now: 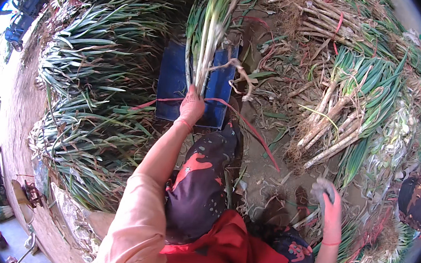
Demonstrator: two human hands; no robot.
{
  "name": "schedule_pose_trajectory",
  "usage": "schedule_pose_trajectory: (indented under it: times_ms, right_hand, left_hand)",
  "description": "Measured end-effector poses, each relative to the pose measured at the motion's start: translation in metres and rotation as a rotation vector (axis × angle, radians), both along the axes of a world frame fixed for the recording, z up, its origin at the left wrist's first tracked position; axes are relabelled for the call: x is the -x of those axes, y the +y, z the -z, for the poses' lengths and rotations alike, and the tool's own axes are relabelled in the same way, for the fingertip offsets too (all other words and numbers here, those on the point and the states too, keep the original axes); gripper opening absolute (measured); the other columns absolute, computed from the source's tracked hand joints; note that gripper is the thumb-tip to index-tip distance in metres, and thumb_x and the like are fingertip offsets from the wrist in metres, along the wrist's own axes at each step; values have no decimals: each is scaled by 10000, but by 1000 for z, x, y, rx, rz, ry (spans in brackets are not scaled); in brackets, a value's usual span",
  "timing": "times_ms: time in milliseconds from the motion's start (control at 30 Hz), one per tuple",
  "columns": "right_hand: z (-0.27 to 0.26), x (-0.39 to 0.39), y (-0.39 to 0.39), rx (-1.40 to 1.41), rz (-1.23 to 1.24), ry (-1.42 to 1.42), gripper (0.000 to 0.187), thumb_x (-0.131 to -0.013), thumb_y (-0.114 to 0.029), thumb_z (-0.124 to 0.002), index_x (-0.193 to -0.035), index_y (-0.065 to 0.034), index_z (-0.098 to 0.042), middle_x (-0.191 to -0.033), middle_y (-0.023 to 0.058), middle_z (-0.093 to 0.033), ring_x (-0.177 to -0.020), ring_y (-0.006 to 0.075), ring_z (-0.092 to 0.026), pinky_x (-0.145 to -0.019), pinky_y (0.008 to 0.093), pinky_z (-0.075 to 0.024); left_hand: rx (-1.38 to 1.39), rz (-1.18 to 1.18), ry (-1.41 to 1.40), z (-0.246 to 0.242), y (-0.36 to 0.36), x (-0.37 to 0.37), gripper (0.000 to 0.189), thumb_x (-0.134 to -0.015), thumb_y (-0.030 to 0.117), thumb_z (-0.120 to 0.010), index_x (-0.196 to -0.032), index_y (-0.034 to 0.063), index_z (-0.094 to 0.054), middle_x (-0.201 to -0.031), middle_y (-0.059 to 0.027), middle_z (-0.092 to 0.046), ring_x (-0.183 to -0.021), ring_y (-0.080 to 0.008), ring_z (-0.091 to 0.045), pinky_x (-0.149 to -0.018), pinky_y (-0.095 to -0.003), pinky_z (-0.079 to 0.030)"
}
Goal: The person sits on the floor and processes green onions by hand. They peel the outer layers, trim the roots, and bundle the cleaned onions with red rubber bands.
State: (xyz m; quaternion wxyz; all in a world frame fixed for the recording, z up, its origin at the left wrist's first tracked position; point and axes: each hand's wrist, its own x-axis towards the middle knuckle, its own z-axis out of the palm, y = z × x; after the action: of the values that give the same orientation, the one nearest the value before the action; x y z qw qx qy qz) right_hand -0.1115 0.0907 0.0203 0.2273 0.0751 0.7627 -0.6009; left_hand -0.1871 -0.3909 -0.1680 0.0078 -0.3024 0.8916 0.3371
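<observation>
My left hand [192,106], in a pinkish glove, grips the lower ends of several green onions [210,27]. Their white stalks and green leaves point away from me over a blue plastic tray [170,85]. A red strip of tie [251,127] runs across the tray by my wrist and trails off to the right. A peeled-back, dried strand [240,67] hangs off the bunch's right side. My right hand [327,199], gloved with greyish fingertips, is lifted at the lower right. Its thumb and fingers are apart, and nothing shows between them. Unpeeled green onions with roots [331,113] lie beyond it.
Stacked green onions [99,54] form a long heap on the left. More rooted bundles [329,24] lie at the upper right, with peeled scraps [390,139] beside them. Dry leaf litter [292,82] covers the ground. Another person [419,196] is at the far right edge.
</observation>
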Motion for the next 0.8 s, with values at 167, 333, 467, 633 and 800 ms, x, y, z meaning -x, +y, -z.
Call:
schedule_pose_trajectory:
  times_ms: [167,333,467,633,800]
  right_hand:
    - [23,-34,28,-219,40,-71,356,-884,16,-455,-1231,26,-534,-1134,105,-626,-1040,210,-613,-941,323,-468]
    - [42,-41,40,-558,-115,64,380,-876,-40,-517,-1253,11,-526,-1138,107,-635,-1074,213,-602,-966,310,-435]
    - [8,-35,29,-549,-192,103,416,-868,-162,-636,-1253,-33,-546,-1182,169,-621,-1094,299,-605,-934,358,-468]
    - [66,-83,96,-660,56,184,408,-849,-173,-640,-1226,-48,-551,-1145,157,-637,-1078,312,-601,-939,374,-458]
    - [210,-193,170,-1009,268,123,416,-828,-241,-643,-1185,-43,-563,-1086,175,-638,-1005,340,-619,-897,392,-486]
  left_hand:
    - [91,141,-410,55,-4,-10,428,-875,268,-510,-1224,24,-471,-1196,-242,-578,-1119,-376,-573,-927,-454,-461]
    - [209,96,-176,50,-3,-12,394,-838,318,-564,-1148,76,-548,-1137,-193,-597,-1041,-384,-594,-883,-473,-478]
    - [290,364,-105,-6,4,-14,322,-801,275,-630,-1037,57,-618,-1050,-206,-609,-980,-375,-604,-854,-446,-487]
    - [-227,734,100,-105,57,-14,277,-830,91,-591,-1088,-9,-607,-1054,-178,-632,-1020,-340,-605,-879,-373,-464]
    - [-161,1513,-28,-199,173,-26,385,-784,71,-615,-1165,47,-564,-1078,-187,-596,-1045,-381,-559,-910,-411,-448]
